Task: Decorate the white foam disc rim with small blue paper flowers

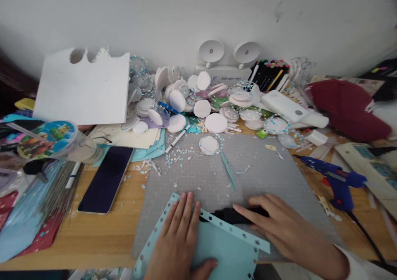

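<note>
My left hand (178,240) lies flat on a sheet of light blue paper (228,240), fingers stretched out and thumb spread to the side. Small flower-shaped holes run along the paper's edges. One punched strip (235,229) slants along the top right side and looks at least partly separate from the sheet. Just beyond that strip, my right hand (279,226) is closed around a black craft knife (228,215), index finger stretched along its handle. The knife's tip points left, near my left fingertips. Under the paper is a grey cutting mat (186,180).
Behind the mat, white paper discs (216,123) are heaped with beaded trim. A thin blue strip (228,171) and paper scraps lie on the mat. A phone (106,180) and a cup (62,141) are at left; a blue glue gun (336,180) is at right.
</note>
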Demonstrator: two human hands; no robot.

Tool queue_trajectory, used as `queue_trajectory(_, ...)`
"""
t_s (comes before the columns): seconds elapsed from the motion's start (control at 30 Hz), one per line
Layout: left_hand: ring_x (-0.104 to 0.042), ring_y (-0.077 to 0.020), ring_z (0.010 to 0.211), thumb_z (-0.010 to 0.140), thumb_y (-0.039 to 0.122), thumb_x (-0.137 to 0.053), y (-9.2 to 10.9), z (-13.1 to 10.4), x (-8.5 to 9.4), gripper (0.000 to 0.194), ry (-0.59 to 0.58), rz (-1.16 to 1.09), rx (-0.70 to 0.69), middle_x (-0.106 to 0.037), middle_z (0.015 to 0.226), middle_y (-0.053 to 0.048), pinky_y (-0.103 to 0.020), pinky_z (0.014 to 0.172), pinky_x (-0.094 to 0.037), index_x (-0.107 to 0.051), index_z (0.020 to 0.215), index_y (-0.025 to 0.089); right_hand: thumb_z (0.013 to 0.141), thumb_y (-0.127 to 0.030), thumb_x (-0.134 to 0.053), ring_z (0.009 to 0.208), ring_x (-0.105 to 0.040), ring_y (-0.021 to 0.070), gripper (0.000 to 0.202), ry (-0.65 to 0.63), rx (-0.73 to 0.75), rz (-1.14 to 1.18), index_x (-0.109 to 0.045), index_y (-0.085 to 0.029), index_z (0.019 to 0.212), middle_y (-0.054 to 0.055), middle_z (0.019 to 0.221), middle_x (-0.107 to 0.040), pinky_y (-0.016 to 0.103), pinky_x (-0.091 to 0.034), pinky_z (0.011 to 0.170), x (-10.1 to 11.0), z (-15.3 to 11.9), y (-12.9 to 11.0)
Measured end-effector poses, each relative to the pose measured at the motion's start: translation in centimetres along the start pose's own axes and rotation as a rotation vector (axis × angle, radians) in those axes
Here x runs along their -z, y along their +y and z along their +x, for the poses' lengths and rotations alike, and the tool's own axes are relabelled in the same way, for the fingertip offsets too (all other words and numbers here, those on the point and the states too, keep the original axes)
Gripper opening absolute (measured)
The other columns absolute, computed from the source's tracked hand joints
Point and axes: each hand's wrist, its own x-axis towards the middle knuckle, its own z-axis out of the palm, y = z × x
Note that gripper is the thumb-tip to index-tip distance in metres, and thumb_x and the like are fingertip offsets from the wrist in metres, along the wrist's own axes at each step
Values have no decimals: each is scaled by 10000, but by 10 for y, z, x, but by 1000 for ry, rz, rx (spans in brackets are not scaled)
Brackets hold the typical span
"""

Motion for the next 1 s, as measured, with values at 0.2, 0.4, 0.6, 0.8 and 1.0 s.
queue_trajectory(0.2, -358, -350, 1346, 738, 711, -529, -1, 0, 0, 934, 17, -11, -1, -451, 1431, -220, -414, 1087, -203, -444, 1375, 33, 903, -108, -435, 908, -550, 215, 558, -26, -3, 44, -386, -264, 1436, 100, 1053, -571, 364, -514, 775, -4, 7, -2)
queue_trajectory(0.4, -311, -314, 1387, 777, 671, -527, -6, -4, 7, 881, -63, 2, 9, -362, 1509, -152, -424, 1094, -195, -364, 1449, 125, 882, -97, -449, 891, -552, 221, 575, -34, -9, 46, -401, -268, 1429, 98, 1039, -574, 385, -511, 777, -4, 11, -5)
queue_trajectory(0.6, -298, -343, 1397, 696, 678, -608, -4, -7, 5, 1002, -52, -21, 120, -280, 1534, -201, -425, 1068, -257, -303, 1475, 127, 908, -119, -451, 934, -543, 205, 556, -21, -28, 76, -382, -265, 1439, 95, 1054, -569, 350, -502, 803, -4, 4, -3)
queue_trajectory(0.8, -313, -321, 1392, 719, 730, -524, -3, -5, 5, 1028, -68, 7, 123, -340, 1500, -224, -405, 1076, -267, -349, 1420, -2, 849, -59, -435, 870, -538, 216, 591, 2, 5, 36, -443, -258, 1406, 103, 1034, -580, 385, -495, 780, -3, 24, -10)
queue_trajectory(1.0, -357, -333, 1368, 727, 724, -534, -5, -3, 9, 1000, -79, -13, 112, -366, 1487, -217, -432, 1057, -281, -371, 1415, 18, 891, -107, -435, 921, -550, 206, 553, 0, -21, 48, -421, -267, 1420, 93, 1044, -585, 345, -493, 804, -2, 11, -4)
